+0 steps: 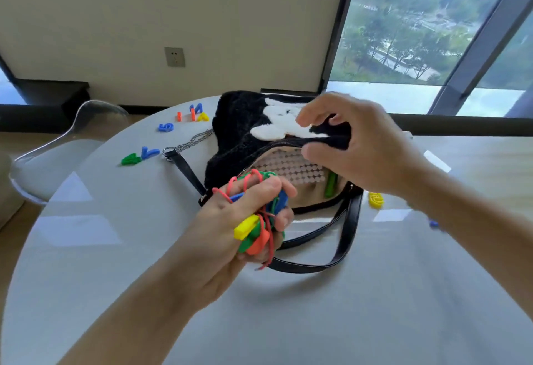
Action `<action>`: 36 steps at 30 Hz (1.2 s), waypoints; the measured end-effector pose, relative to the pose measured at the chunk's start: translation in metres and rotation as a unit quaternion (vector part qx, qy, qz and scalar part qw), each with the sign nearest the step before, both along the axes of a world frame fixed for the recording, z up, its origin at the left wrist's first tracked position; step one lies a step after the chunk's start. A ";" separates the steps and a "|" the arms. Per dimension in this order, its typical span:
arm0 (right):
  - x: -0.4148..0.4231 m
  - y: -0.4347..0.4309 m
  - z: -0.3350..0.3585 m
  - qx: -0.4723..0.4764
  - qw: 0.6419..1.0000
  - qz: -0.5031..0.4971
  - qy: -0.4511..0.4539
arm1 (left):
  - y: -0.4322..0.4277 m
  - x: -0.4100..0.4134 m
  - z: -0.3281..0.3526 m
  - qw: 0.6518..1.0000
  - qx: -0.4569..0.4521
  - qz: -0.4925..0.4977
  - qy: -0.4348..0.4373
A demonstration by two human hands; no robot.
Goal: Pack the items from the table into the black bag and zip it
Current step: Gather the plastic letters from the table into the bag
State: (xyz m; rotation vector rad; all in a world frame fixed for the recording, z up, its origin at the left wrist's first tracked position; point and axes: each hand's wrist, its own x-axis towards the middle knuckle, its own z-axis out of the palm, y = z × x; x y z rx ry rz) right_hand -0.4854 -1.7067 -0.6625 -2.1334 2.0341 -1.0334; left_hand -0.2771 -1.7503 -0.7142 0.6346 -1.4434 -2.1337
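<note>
Left hand (230, 220) grips a bundle of colourful plastic pieces and red cord (256, 220) beside the fuzzy black bag (239, 122), whose unzipped edge the right hand (360, 145) pinches. Seven plastic numbers lie loose on the round white table (115, 249): six far-left, one yellow (375, 199) right.

Fuzzy black bag (239, 122), glossy table (288, 321)

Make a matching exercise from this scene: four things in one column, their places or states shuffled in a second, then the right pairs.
1. left hand
2. right hand
3. yellow piece
4. blue 5

A. on the table, right of the black bag
B. lifts the bag's fuzzy rim
C. on the table, left of the bag, near the chain
D. clutches a bunch of coloured pieces and bands

Pairs: 1-D, 2-B, 3-A, 4-C
</note>
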 end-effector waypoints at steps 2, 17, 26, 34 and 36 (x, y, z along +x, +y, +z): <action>-0.018 -0.011 -0.009 0.104 0.965 -0.077 0.229 | -0.008 -0.018 0.000 0.995 -0.081 -0.003 -0.065; -0.046 -0.052 -0.015 0.189 0.879 -0.099 0.427 | -0.050 -0.110 -0.043 0.800 -0.494 0.039 -0.338; -0.044 -0.067 0.028 0.025 0.949 -0.170 0.265 | -0.068 -0.150 -0.023 0.713 -0.613 0.129 -0.315; -0.038 -0.071 0.034 0.032 0.943 -0.184 0.276 | -0.105 -0.180 -0.007 0.770 -0.554 0.102 -0.301; -0.040 -0.070 0.033 0.031 0.943 -0.185 0.275 | -0.105 -0.181 -0.004 0.784 -0.533 0.096 -0.305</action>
